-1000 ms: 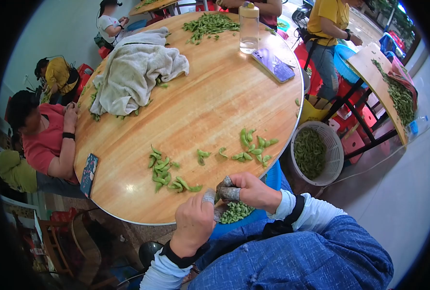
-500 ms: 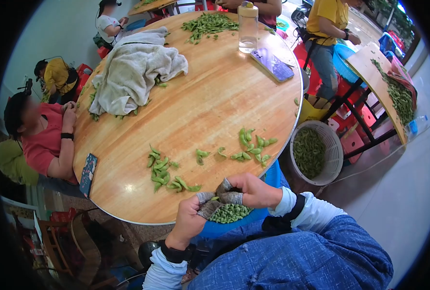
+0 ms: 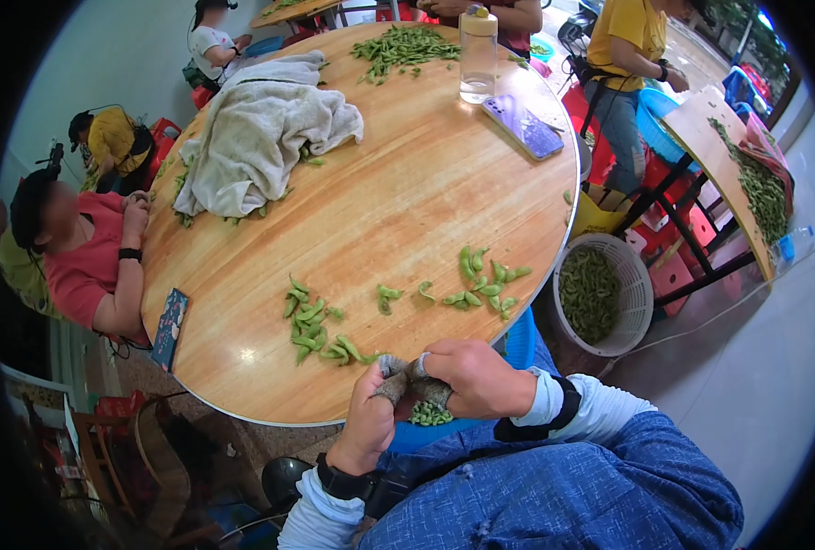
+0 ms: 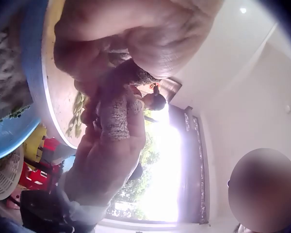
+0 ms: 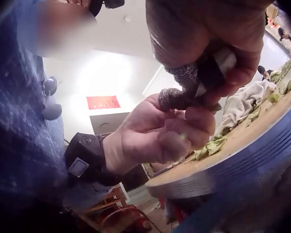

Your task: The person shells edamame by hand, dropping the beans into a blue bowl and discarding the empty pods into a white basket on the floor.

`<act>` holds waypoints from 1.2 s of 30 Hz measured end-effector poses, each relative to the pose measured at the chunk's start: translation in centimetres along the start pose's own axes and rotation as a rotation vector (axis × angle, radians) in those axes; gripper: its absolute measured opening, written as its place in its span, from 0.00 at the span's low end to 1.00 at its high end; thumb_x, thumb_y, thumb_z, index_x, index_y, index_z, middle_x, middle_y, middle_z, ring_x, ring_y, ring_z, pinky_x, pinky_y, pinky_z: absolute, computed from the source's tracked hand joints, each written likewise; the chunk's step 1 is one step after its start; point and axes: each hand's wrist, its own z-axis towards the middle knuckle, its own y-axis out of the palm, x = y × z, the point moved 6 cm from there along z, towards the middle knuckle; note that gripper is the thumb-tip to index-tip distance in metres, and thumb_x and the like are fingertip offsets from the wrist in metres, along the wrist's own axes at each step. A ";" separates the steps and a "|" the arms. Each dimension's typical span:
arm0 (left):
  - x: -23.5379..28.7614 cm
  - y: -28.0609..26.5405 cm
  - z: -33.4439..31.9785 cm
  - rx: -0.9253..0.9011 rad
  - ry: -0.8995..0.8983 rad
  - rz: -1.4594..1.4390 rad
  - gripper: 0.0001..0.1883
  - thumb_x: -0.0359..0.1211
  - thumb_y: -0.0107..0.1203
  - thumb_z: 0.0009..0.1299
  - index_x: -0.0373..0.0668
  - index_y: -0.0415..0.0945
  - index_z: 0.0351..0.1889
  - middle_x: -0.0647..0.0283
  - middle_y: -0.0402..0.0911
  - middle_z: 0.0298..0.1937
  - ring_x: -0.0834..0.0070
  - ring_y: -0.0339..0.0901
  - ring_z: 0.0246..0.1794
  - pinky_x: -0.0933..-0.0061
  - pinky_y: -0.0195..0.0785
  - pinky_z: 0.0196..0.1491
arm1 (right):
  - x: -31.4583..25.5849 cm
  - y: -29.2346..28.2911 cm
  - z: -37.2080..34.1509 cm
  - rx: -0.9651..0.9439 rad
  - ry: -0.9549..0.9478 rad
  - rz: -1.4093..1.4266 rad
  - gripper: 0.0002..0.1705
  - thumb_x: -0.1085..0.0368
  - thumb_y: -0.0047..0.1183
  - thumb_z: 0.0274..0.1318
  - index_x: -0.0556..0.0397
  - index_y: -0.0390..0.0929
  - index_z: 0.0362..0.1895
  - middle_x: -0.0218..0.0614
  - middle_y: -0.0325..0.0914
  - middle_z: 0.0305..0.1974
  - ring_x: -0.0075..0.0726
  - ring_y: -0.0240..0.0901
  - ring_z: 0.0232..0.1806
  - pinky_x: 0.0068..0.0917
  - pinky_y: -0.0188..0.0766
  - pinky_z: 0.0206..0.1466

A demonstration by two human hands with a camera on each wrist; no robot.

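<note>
Over a blue basin (image 3: 521, 341) at the table's near edge, my two hands meet thumb to thumb. Grey wraps cover the thumbs and some fingers. My left hand (image 3: 365, 423) and right hand (image 3: 483, 380) pinch a green bean pod between them. Only a small greenish end of the pod (image 5: 214, 106) shows in the right wrist view; the fingers hide the rest. Shelled green beans (image 3: 431, 414) lie in the basin just below the hands. Beyond the hands, loose pods (image 3: 308, 323) sit on the round wooden table (image 3: 407, 220), with another group of pods (image 3: 485, 280) farther right.
A grey towel (image 3: 261, 137) covers more pods at the far left. A water bottle (image 3: 477, 55) and a purple phone (image 3: 523, 126) stand and lie at the back right. A white basket (image 3: 644, 302) of pods is on the floor. Several people sit or stand around.
Both hands have shifted closely together, with the thumbs meeting and the wrapped fingers covering more of the shelled beans. The pods on the table lie as before.
</note>
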 end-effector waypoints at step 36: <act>-0.3 1.0 -1.8 -0.227 0.449 0.635 0.19 0.20 0.46 0.52 0.41 0.72 0.44 0.61 0.75 0.30 0.74 0.72 0.29 0.78 0.64 0.31 | 2.9 -4.5 -0.5 0.277 0.096 -0.060 0.07 0.72 0.52 0.39 0.56 0.73 0.29 0.45 0.71 0.27 0.53 0.68 0.30 0.38 0.65 0.30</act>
